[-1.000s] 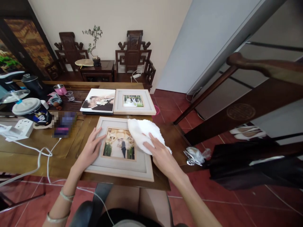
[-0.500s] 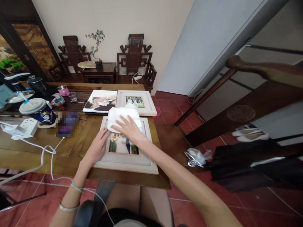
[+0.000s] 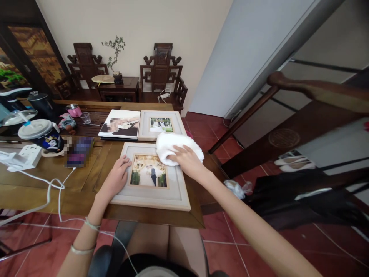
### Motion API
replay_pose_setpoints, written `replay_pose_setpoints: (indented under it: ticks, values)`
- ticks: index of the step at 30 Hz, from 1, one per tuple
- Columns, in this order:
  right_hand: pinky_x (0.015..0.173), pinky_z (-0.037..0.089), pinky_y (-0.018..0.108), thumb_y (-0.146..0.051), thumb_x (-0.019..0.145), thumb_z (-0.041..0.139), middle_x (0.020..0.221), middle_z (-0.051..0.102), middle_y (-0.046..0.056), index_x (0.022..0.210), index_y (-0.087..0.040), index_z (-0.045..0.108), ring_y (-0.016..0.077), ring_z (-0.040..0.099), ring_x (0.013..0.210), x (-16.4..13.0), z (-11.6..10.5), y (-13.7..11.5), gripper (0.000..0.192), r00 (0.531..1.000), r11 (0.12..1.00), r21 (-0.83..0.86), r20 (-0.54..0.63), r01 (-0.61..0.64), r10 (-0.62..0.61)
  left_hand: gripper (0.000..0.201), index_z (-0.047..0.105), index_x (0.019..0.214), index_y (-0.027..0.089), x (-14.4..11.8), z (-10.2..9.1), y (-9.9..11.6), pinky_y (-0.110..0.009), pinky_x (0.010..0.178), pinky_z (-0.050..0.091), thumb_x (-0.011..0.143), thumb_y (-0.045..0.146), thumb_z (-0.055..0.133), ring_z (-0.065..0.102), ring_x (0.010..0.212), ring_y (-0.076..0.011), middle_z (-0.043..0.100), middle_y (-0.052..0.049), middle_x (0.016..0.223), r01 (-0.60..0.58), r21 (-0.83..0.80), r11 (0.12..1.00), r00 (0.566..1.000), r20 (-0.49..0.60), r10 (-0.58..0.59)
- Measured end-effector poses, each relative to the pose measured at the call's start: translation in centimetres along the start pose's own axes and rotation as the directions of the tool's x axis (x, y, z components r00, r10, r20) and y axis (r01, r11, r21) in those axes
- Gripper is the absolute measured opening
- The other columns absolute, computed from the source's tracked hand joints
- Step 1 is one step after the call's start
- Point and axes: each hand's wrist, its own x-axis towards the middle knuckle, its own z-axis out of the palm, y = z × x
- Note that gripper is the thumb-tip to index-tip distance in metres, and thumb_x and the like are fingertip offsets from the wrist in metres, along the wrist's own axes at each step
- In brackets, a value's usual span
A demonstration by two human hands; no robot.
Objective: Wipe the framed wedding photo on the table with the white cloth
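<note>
The picture frame lay flat on the wooden table, close to the edge nearest the person, one side facing the body squarely. Its long axis was hard to judge from this slanted view. The white cloth covered its far right corner, with the right hand gripping it, fingers curled over the top. From that hand, most of the frame's face lay to the left and toward the body, uncovered. The left hand gripped nothing: its fingers rested loosely over the left border, so it was the nearer hand to that side. Just beyond stood no gap to speak of before another frame and a picture, side by side. Left of these were a phone and a lidded cup.
</note>
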Motion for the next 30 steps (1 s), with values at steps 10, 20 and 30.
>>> replay_pose_setpoints:
  ticks: [10, 20, 30]
  values:
    - [0.107, 0.031, 0.058, 0.009, 0.069, 0.045, 0.146, 0.048, 0.012, 0.129, -0.016, 0.058, 0.0341, 0.028, 0.141, 1.4, 0.4, -1.4, 0.066, 0.998, 0.991, 0.12, -0.015, -0.059, 0.061, 0.049, 0.055, 0.127, 0.014, 0.4, -0.1, -0.2, -0.053, 0.117, 0.03, 0.083, 0.005, 0.036, 0.033, 0.141, -0.0262, 0.046, -0.016, 0.143, -0.022, -0.029, 0.999, 0.999, 0.026, 0.023]
    - [0.113, 0.026, 0.055, 0.012, 0.063, 0.041, 0.135, 0.057, 0.015, 0.116, -0.014, 0.065, 0.0314, 0.033, 0.14, -6.2, -2.4, -4.5, 0.064, 0.994, 0.955, 0.288, 0.059, 0.075, -0.096, 0.057, 0.05, 0.136, 0.008, 0.3, 0.0, -0.1, -0.05, 0.118, 0.028, 0.082, 0.0, 0.032, 0.031, 0.143, -0.0252, 0.045, -0.019, 0.145, -0.009, -0.036, 0.999, 1.0, 0.026, 0.01]
    - [0.112, 0.024, 0.06, 0.007, 0.066, 0.045, 0.151, 0.039, 0.018, 0.127, -0.013, 0.058, 0.0344, 0.02, 0.145, -3.4, -0.1, -3.9, 0.066, 0.998, 0.958, 0.278, -0.006, -0.064, 0.069, 0.053, 0.053, 0.133, 0.014, 0.4, 0.8, -1.2, -0.053, 0.116, 0.032, 0.085, 0.002, 0.034, 0.036, 0.141, -0.0251, 0.047, -0.015, 0.145, -0.056, -0.053, 0.997, 0.998, -0.042, 0.054]
